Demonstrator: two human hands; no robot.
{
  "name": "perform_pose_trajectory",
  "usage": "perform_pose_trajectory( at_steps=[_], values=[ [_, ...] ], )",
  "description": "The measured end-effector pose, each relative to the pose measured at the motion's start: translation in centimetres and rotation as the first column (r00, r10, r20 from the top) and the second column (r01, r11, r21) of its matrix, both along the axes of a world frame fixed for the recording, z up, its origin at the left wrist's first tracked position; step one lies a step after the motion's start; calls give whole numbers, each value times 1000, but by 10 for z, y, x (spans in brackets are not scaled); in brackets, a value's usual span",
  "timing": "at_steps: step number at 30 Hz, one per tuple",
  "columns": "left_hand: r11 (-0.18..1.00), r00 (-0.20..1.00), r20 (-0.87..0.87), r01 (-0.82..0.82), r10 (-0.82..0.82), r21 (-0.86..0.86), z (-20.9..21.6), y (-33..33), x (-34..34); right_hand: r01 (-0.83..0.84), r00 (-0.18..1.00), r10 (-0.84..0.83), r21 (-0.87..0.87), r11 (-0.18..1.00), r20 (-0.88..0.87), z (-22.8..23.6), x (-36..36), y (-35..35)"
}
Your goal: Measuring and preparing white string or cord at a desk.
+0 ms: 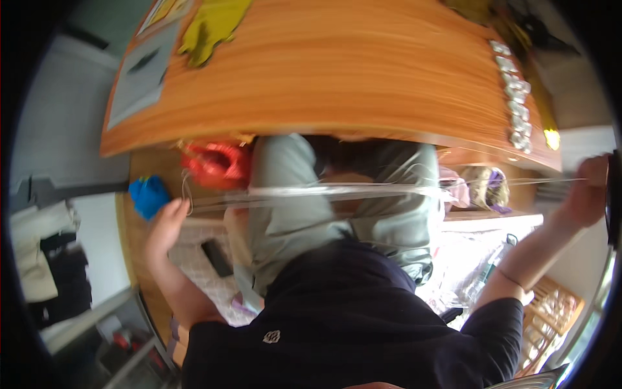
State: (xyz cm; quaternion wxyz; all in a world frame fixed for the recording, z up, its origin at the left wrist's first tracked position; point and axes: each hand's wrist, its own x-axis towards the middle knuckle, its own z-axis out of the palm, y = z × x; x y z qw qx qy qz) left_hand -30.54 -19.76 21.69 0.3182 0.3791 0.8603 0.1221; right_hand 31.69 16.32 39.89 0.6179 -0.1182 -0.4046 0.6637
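- The white strings were pulled nearly straight across the person's lap, above the pale green pants, from one hand to the other.
- The left hand was at the left end of the strings. Its fingers were bent and pinching them, and a small loop hung by the fingertips.
- The right hand was far out on the right, at the other end. It was too blurry to tell how its fingers were.
- A blue bundle was just beside the left hand, and a red bag was near it, by the knee.
- A dark flat thing lay on the seat.
- The wooden table had a yellow cloth on it.
- Shiny clear pieces made a row along its right side.
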Motion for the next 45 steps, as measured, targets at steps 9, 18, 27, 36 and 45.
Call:
perform_pose_trajectory(
  at_steps=[9, 18, 27, 36, 45],
  values=[
    [661, 886, -197, 448, -420, 602, 51, 114, 207, -602, 491, 294, 75, 795, 820, -163, -188, -152],
    [834, 641, 652, -33, -405, 550, -15, 133, 232, -559, 526, 200, 158, 814, 827, -189, -200, -170],
    [837, -66, 855, -255, -515, 484, -21, 137, 232, -541, 795, 413, 212, 814, 444, -211, -195, -188],
    [937, 116, 974, -269, -197, 222, -13, 129, 237, -739, 510, 840, -404, 539, 187, -236, -192, -166],
    [806, 775, 611, -251, -164, 536, -39, 130, 257, -557, 433, 102, 176, 812, 896, -200, -199, -173]
  ],
)
